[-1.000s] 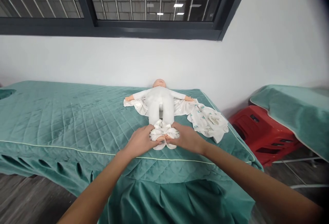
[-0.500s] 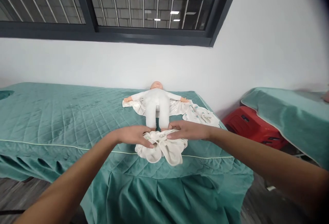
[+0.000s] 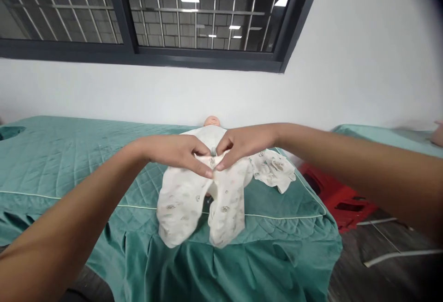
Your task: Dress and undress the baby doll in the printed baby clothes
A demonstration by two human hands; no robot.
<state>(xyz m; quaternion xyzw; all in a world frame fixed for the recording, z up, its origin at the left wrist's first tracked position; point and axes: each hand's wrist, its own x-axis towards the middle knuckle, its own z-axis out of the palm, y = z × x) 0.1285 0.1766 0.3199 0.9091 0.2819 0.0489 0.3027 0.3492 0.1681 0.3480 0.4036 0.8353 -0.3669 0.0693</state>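
Observation:
A small pair of white baby pants [image 3: 183, 200] with a faint print hangs from both hands, its two legs spread downward over the bed's front edge. My left hand [image 3: 183, 154] pinches the waistband near its middle, thumb in front. Close beside it, my right hand [image 3: 238, 145] grips the same waistband, thumb tip almost touching the left one. Behind the pants lies a baby doll [image 3: 212, 121] on its back, head toward the wall; its legs and arms are mostly hidden by the pants and my hands.
The bed has a green quilted cover [image 3: 104, 154]. A crumpled printed white cloth [image 3: 273, 168] lies right of the doll. Beyond the bed's right side are a red plastic stool [image 3: 346, 205] and another green-covered bed [image 3: 367, 132]. A barred window [image 3: 204, 57] is above.
Both hands have risen and moved toward the doll, lifting the bunched pants. The pants now hang unfolded with both legs showing, covering the doll's legs.

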